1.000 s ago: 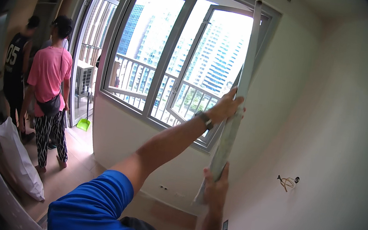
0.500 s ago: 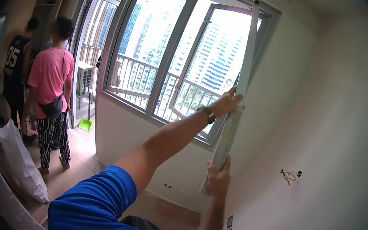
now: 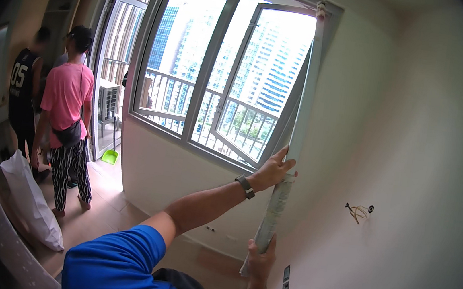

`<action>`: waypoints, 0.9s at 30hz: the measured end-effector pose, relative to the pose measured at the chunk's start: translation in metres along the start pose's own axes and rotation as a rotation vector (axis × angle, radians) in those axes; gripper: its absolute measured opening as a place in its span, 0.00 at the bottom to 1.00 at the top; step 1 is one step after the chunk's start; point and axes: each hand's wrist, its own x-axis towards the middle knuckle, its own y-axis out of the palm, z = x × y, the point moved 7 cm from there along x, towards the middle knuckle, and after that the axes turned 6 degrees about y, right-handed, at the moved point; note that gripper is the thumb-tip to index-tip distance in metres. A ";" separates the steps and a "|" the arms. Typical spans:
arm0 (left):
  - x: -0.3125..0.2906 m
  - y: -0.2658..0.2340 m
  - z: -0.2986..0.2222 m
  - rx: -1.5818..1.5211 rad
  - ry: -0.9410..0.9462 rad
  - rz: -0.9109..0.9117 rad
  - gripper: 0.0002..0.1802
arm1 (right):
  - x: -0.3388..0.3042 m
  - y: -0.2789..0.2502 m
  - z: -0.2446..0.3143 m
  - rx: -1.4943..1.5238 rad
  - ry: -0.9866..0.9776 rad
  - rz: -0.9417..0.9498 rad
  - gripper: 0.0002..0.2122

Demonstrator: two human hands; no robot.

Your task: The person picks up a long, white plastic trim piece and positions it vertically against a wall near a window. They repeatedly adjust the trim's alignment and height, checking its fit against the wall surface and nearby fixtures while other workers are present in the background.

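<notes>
Daylight enters through the window (image 3: 217, 56), where the sky is blown out to white and pales the towers (image 3: 280, 75); a patch of floor (image 3: 110, 174) glows, the far left stays dim, and the long bar (image 3: 274, 213) looks dull below the glare. Fisheye distortion bows the window's edges; black vignetting swallows the corners.

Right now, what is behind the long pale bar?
Behind the long pale bar, the grey window frame and wall show past its edges; whatever lies directly behind it is covered.
</notes>
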 end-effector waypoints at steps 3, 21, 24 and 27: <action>0.011 0.034 0.009 -0.038 -0.013 0.005 0.25 | 0.002 -0.032 0.000 0.016 0.014 -0.007 0.31; 0.095 0.127 0.035 0.018 -0.007 0.027 0.21 | 0.060 -0.134 0.025 -0.001 -0.025 -0.027 0.29; 0.131 0.127 0.025 0.028 0.012 0.039 0.21 | 0.088 -0.143 0.041 -0.092 -0.094 -0.079 0.30; 0.152 0.132 0.012 0.028 -0.011 0.020 0.22 | 0.114 -0.149 0.056 -0.059 -0.097 -0.025 0.30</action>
